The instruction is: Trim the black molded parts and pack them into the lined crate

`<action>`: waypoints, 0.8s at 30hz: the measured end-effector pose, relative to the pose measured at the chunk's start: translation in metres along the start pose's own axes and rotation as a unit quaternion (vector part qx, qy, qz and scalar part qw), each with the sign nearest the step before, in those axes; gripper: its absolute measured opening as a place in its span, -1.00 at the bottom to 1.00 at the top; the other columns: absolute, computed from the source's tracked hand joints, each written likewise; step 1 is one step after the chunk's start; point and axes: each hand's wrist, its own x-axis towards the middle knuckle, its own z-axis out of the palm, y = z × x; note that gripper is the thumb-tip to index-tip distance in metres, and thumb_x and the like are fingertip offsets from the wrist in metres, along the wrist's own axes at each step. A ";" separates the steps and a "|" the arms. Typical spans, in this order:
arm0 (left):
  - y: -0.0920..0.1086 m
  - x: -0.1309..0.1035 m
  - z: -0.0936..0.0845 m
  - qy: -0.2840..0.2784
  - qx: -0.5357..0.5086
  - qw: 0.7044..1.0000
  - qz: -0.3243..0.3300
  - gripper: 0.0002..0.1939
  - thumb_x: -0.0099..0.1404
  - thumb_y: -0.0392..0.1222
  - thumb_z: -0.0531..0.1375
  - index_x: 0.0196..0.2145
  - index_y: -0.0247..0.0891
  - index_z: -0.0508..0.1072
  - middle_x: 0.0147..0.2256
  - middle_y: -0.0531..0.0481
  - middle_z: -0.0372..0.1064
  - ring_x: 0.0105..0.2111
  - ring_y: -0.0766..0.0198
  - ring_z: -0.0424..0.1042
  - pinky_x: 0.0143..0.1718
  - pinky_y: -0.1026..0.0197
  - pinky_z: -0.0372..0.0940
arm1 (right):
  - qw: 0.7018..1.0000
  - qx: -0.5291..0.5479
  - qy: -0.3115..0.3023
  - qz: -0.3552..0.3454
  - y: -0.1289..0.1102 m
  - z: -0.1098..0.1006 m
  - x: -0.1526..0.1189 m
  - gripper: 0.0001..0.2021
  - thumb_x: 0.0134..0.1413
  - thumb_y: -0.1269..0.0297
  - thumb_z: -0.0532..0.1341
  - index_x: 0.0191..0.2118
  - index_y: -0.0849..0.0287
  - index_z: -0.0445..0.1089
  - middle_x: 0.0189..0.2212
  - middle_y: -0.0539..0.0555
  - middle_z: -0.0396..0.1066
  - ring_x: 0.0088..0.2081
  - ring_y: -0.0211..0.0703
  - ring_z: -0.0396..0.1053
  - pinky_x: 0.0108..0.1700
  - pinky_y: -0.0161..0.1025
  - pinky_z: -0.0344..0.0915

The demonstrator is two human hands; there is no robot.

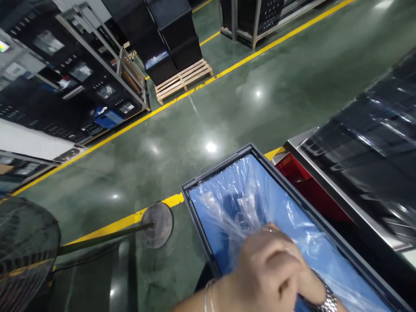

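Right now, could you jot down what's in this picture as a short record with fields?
Place: green floor with yellow lines
Left hand: closed on the clear plastic bag, bracelet at the wrist
Right hand: mostly hidden behind the left; watch at the wrist; grip cannot be told
Bin: grey, lined in blue, bag lying inside
Beside bin: red crate
Left: fan on a round base
Far: black crates on a wooden pallet

Two hands are seen low in the frame, overlapped. The left hand [269, 271] is curled into a loose fist, bangles worn at its wrist. The right hand [320, 299], wearing a metal watch, is mostly covered beneath it.
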 end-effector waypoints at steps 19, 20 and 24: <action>-0.051 -0.058 -0.033 -0.012 -0.067 0.965 -0.252 -0.78 0.21 -0.03 0.31 -0.36 -0.24 0.47 -0.55 0.05 0.44 -0.58 0.34 0.37 -0.53 0.36 0.22 | 0.990 -0.052 -0.115 0.056 -0.011 0.023 0.016 -0.19 -0.16 0.58 0.10 0.34 0.23 0.14 -0.39 0.07 0.55 -0.31 -0.03 0.50 0.04 0.10 0.36; -0.048 -0.054 -0.034 -0.001 -0.009 0.977 -0.214 -0.79 0.29 -0.15 0.20 -0.48 -0.24 0.39 -0.60 0.07 0.40 -0.61 0.37 0.34 -0.55 0.38 0.19 | 0.990 -0.059 -0.116 0.051 -0.013 0.024 0.022 -0.23 -0.18 0.59 0.12 0.28 0.22 0.24 -0.35 0.10 0.55 -0.26 0.00 0.50 0.07 0.13 0.33; -0.044 -0.044 -0.042 0.009 0.056 0.982 -0.179 -0.77 0.29 -0.31 0.07 -0.53 -0.24 0.31 -0.64 0.09 0.33 -0.68 0.40 0.26 -0.63 0.37 0.13 | 0.981 -0.146 -0.130 -0.014 -0.013 0.007 0.051 -0.35 -0.25 0.54 0.24 0.12 0.24 0.42 0.21 0.35 0.28 0.26 0.32 0.15 0.28 0.36 -0.05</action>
